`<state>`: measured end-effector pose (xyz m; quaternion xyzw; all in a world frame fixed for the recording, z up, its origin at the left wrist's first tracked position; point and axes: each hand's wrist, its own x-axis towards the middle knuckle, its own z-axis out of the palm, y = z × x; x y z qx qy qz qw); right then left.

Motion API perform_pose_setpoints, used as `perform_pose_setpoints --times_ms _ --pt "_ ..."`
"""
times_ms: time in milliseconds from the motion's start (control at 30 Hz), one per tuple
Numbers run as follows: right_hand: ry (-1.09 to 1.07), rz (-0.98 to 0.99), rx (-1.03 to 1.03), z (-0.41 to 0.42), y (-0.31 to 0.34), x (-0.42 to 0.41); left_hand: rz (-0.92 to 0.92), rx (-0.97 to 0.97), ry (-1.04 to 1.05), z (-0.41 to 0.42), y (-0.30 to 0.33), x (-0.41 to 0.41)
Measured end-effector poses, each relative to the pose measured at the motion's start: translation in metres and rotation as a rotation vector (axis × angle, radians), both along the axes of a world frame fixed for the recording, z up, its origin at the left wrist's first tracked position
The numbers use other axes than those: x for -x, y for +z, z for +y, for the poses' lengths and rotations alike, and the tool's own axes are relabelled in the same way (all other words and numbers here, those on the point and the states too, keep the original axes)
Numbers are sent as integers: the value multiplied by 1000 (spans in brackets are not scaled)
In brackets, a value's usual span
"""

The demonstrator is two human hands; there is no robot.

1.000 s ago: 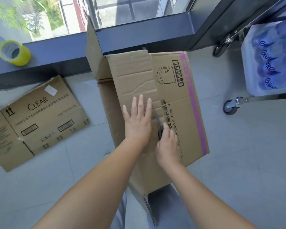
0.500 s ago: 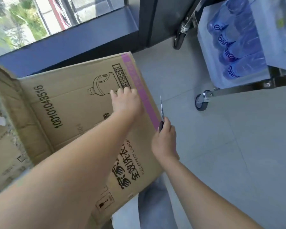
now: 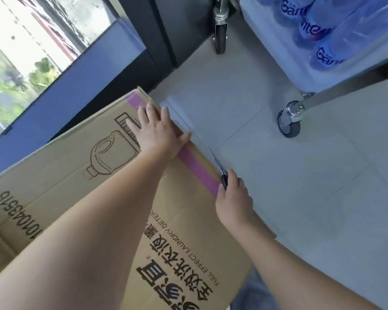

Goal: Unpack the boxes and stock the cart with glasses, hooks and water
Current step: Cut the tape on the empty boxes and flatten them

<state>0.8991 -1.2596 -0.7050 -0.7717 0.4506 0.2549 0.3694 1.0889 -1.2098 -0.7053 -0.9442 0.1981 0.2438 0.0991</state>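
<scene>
box: cardboard box [image 3: 76, 175] on its side on the floor [image 3: 300, 198], printed face up, pink tape [image 3: 195, 166] along its right edge
left hand: left hand [image 3: 155, 130] flat on box's upper right corner, fingers straight and spread, thumb over the tape
right hand: right hand [image 3: 233, 200] at box's right edge, curled round dark handle of scissors [image 3: 215, 163]
scissors: blade runs along box edge beside the tape, tip toward left thumb
water: wrapped pack of water bottles [image 3: 336, 30] on cart [image 3: 305, 104], upper right, well apart from both hands
window: window [image 3: 31, 41] upper left
</scene>
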Motion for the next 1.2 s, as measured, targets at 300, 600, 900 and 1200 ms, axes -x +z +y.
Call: perform_pose_setpoints --times_ms 300,600,900,1200 --pt "-56 -101 -91 -2 -13 -28 -19 -86 320 -6 -5 -78" --pt "-178 -247 -234 37 23 -45 -49 47 246 43 38 -10" --pt "-37 -399 -225 105 94 -42 -89 253 283 116 117 17" --pt "67 -396 -159 197 153 -3 -46 435 359 198 169 55"
